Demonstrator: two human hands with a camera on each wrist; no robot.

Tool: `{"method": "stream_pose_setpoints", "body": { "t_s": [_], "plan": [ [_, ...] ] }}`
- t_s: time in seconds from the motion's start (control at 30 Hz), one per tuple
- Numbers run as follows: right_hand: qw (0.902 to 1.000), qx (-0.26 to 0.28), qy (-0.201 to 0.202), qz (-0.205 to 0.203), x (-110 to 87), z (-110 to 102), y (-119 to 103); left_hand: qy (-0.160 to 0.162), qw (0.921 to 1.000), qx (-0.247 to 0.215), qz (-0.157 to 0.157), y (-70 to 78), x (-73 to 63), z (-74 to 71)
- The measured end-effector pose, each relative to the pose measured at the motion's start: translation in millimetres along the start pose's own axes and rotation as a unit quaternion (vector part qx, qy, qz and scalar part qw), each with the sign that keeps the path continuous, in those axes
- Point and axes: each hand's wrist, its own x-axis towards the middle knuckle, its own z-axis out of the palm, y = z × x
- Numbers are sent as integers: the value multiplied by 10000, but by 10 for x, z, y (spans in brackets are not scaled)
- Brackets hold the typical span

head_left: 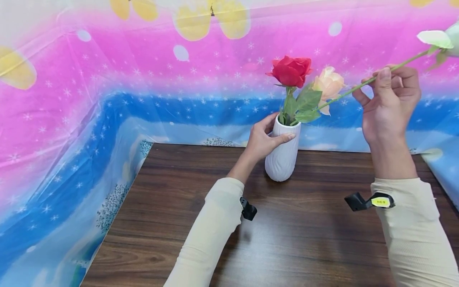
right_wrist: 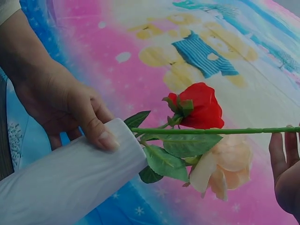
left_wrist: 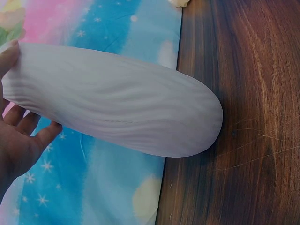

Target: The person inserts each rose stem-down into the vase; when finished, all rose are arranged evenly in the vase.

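A white ribbed vase (head_left: pixel 281 159) stands on the table, and my left hand (head_left: pixel 261 137) grips it just below the rim, thumb on the near side. In it are a red rose (head_left: pixel 291 71) and a peach rose (head_left: pixel 328 84) with green leaves (right_wrist: pixel 190 145). My right hand (head_left: pixel 391 104), raised to the right of the vase, pinches the long green stem (right_wrist: pixel 248 131) of a white flower (head_left: pixel 450 42). That stem slants down to the vase mouth, where its lower end is hidden among the leaves. The bloom is partly cut off by the head view's right edge.
The dark wooden table (head_left: pixel 172 223) has its far edge just behind the vase. A pink and blue patterned cloth (head_left: pixel 143 71) hangs behind and along the left side. Small black cameras sit on both cream sleeves (head_left: pixel 211 227).
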Motion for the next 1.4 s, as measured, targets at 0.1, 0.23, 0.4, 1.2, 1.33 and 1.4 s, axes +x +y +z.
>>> {"method": "stream_pose_setpoints", "body": {
  "t_s": [0.1, 0.23, 0.4, 1.2, 1.33, 1.4],
  "plan": [
    [9999, -66, 5, -91, 5, 10, 2, -4, 10000, -10, -15, 5, -1, -1],
    [9995, -267, -63, -182, -8, 8, 20, -8, 10000, -2, -11, 2, 4, -1],
    [9974, -643, -228, -232, -40, 6, 58, 0, 10000, -27, 25, -4, 6, 1],
    [9811, -1531, -1182, -100, -238, 59, 407, -133, 9999, -81, -10, -7, 18, -8],
    [9786, -1659, -1211, -95, -234, 100, 414, -98, 9999, -49, -5, -7, 15, -5],
    [9800, -1581, -1207, -80, -231, 124, 414, -92, 9999, -58, 2, -5, 11, -1]
  ]
}}
